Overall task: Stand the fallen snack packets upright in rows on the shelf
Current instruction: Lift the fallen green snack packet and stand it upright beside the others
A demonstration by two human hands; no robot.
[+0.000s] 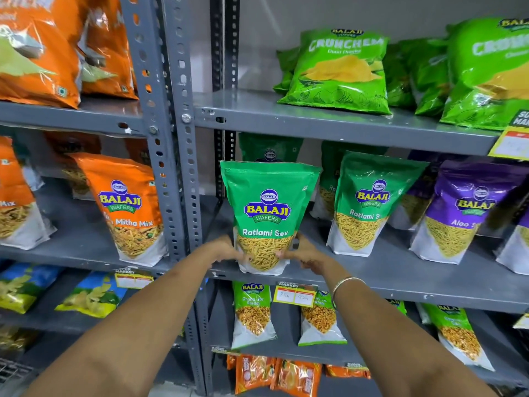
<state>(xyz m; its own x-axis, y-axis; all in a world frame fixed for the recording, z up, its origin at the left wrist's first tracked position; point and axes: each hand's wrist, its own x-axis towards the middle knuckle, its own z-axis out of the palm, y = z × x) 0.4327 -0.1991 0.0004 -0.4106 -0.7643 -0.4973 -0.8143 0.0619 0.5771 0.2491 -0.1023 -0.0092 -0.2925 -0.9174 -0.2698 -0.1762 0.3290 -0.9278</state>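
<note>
Both hands are working: left hand (226, 250) and right hand (307, 255) are grasping one green Ratlami Sev packet (267, 216) at its lower sides, long axis vertical, label facing out, base resting on the shelf (400, 276). Right of this grip, a second Ratlami Sev packet (369, 204) is standing upright.

Price tag (295, 296) writing too blurred to read, rear green packet (270, 149) mostly hidden, purple packet (515, 247) cut off right
</note>
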